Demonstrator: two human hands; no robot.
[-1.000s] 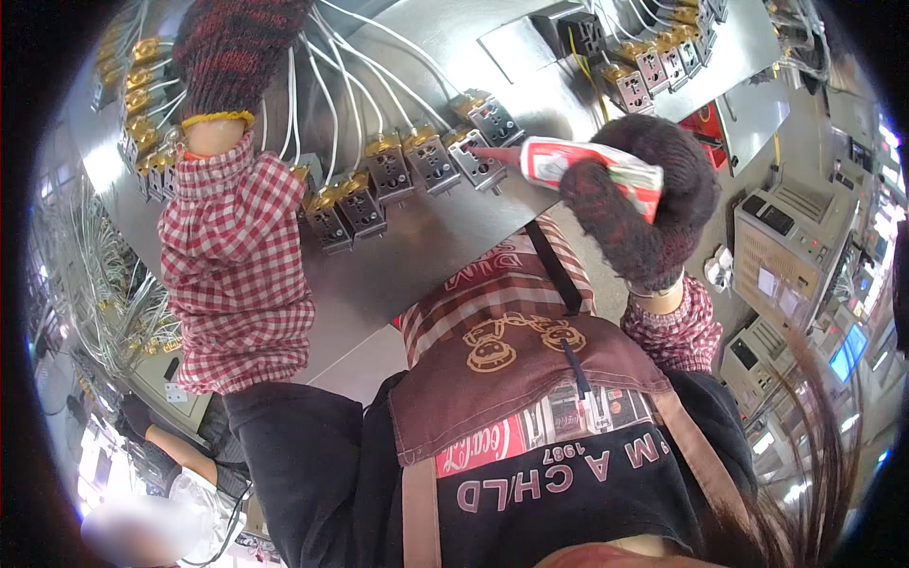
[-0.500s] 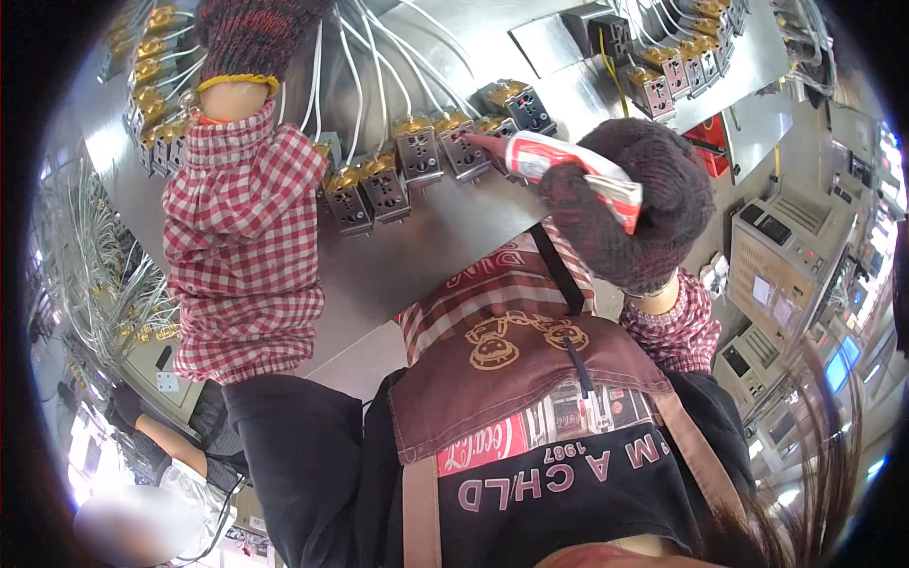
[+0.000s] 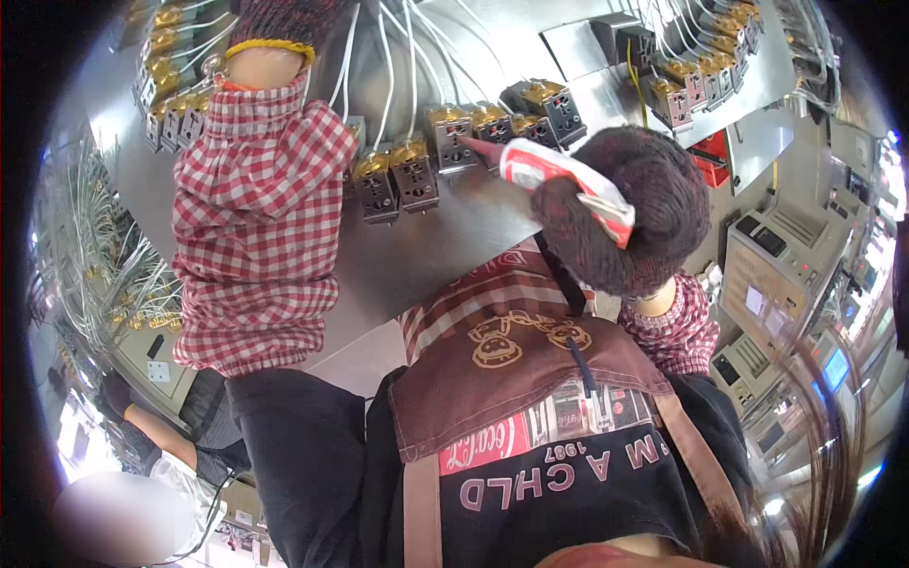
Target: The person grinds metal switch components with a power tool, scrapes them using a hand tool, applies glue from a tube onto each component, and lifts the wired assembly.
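Nearest to us, our right hand (image 3: 632, 222), in a dark red knitted glove, is closed in a fist around a red-and-white tube (image 3: 561, 180). The tube is slim and glossy, white with red bands, and its pointed red nozzle touches one of the socket modules (image 3: 451, 137) in the middle row on the metal panel (image 3: 445, 246). These modules are small grey blocks with brass-coloured parts on top, standing side by side, and white wires (image 3: 402, 57) go up from them.

Our left hand (image 3: 284, 19) wears the same kind of glove with a yellow cuff edge; it reaches to the top of the picture, and we cannot tell how its fingers stand because they are cut off at the rim. The red-checked sleeve (image 3: 251, 227) covers the forearm below it.

More far, at upper right, a second row of modules (image 3: 701, 66) stands along the edge of the panel, with a red rectangular sign (image 3: 710, 156) just under it. At the far right we see grey machines (image 3: 776, 275) with small screens. At lower left, another person's gloved hand (image 3: 114, 393) shows beside a bundle of white cables (image 3: 104, 256).
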